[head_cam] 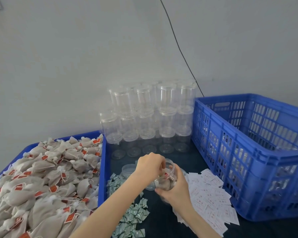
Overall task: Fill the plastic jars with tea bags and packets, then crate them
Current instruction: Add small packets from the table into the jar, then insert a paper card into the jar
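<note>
Now | right hand (pixel 176 189) grip holds jar (pixel 165 177) | left hand (pixel 150 164) fingertips hidden inside, seemingly pinching tea bag

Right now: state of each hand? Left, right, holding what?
Left hand: fingertips at the jar's mouth, pinching tea bags into it.
Right hand: gripping the tilted plastic jar around its body.
</note>
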Motion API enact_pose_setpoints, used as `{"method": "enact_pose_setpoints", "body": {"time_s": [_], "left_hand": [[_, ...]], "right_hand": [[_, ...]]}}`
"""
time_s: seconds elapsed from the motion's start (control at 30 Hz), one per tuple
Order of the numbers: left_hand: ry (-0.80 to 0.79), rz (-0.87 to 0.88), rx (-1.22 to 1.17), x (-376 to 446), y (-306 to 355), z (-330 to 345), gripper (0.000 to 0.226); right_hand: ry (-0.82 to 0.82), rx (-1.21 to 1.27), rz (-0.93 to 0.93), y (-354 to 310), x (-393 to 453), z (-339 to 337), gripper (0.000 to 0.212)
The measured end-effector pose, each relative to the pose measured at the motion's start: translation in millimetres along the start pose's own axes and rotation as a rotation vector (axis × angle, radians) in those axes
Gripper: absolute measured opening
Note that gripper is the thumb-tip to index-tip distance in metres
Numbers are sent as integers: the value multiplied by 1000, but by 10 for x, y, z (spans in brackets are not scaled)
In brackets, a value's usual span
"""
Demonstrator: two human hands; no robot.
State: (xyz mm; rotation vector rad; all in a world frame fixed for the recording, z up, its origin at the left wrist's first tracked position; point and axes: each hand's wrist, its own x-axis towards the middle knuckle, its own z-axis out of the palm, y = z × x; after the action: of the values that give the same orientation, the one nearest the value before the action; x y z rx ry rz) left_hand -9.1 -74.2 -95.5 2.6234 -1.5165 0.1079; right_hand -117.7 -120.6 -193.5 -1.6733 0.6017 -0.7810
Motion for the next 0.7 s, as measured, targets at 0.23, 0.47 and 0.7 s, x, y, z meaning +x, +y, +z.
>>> {"method": "enact_pose_setpoints", "body": {"time_s": [0.23,0.47,0.7], "left_hand": [[279,-81,-751,115,175,114,13],[-91,-142,-656,219,385,660,18],[-290,133,-109,110,751,1068,30]], "right_hand": [[74,57,22,-3,93,-409,93],[207,94,30,-17,239,-866,97],[238,98,34,-39,261,-1079,91]]}}
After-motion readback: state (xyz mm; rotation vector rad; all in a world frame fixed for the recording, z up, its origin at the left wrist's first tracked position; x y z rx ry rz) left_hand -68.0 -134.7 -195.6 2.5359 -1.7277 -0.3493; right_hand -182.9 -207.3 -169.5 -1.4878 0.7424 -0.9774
